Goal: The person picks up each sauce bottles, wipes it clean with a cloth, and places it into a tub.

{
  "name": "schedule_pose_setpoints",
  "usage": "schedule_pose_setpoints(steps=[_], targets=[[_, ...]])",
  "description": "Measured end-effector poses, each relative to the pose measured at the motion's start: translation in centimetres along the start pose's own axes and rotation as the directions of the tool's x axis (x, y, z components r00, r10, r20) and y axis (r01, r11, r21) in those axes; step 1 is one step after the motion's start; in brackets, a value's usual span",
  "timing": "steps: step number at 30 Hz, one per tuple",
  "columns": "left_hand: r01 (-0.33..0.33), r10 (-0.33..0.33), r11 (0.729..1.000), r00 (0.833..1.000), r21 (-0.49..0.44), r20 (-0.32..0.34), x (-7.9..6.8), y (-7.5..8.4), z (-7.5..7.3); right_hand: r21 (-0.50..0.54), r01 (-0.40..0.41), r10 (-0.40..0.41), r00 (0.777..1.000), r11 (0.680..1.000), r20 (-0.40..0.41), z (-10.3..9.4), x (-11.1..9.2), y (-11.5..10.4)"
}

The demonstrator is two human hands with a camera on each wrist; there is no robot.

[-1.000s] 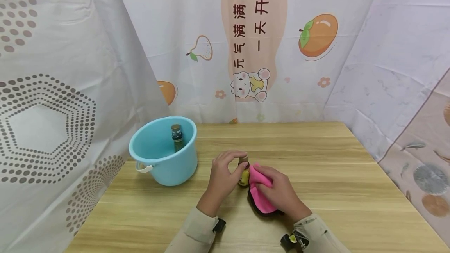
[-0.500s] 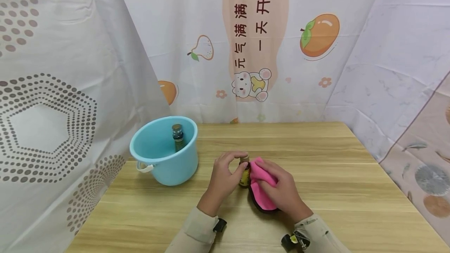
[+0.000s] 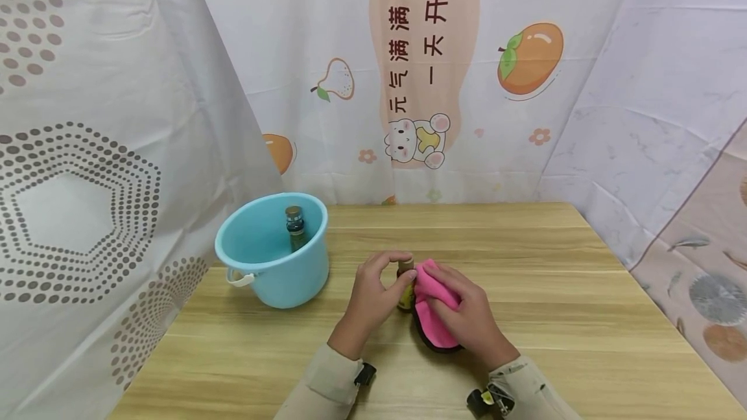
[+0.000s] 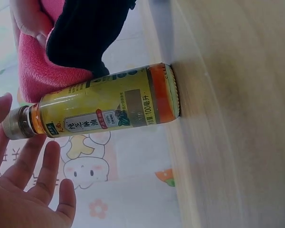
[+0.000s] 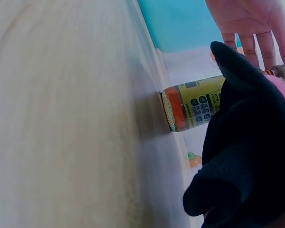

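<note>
A small sesame oil bottle [image 3: 405, 298] with a yellow label [image 4: 95, 107] stands upright on the table. My left hand [image 3: 373, 293] holds it at the neck and cap [image 4: 16, 123], thumb on one side and fingers on the other. In my right hand [image 3: 471, 316] is a folded cloth [image 3: 434, 319], pink on one face and black on the other. The cloth touches the bottle's right side. From the right wrist, the cloth's dark face [image 5: 247, 147] covers the bottle's upper part and most of the right hand.
A light blue bucket [image 3: 292, 280] with a white handle grip stands left of the hands. Another dark bottle [image 3: 296, 229] with a brown cap leans inside it. The wooden table [image 3: 496, 232] ends at a printed curtain [image 3: 332, 148] behind.
The right hand and cloth have moved slightly up and right along the bottle, then stayed nearly still. The left thumb has shifted slightly right near the bottle's neck. The bottle remains upright.
</note>
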State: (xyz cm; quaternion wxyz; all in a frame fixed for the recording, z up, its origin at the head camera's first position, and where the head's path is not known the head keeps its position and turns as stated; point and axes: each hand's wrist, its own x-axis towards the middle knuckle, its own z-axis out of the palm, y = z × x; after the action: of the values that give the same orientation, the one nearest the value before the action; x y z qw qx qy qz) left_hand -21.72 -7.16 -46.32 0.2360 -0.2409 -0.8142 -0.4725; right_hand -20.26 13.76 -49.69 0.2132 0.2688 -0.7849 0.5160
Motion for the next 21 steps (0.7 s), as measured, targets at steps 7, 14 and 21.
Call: schedule_pose_setpoints(steps=[7,14,21], targets=[[-0.016,0.016,1.000,1.000,0.014,-0.018,-0.02,-0.09,0.13,-0.040,-0.063,0.064,0.998,0.997,0.029,-0.02,-0.16,0.09],[-0.007,0.007,1.000,1.000,-0.003,-0.022,-0.11,0.03,0.10,-0.130,-0.156,0.167,0.983,0.979,0.073,0.02,-0.18,0.24],[0.002,-0.002,1.000,1.000,0.012,-0.019,-0.14,0.11,0.03,-0.177,-0.257,0.280,0.953,0.950,0.121,0.13,-0.26,0.19]])
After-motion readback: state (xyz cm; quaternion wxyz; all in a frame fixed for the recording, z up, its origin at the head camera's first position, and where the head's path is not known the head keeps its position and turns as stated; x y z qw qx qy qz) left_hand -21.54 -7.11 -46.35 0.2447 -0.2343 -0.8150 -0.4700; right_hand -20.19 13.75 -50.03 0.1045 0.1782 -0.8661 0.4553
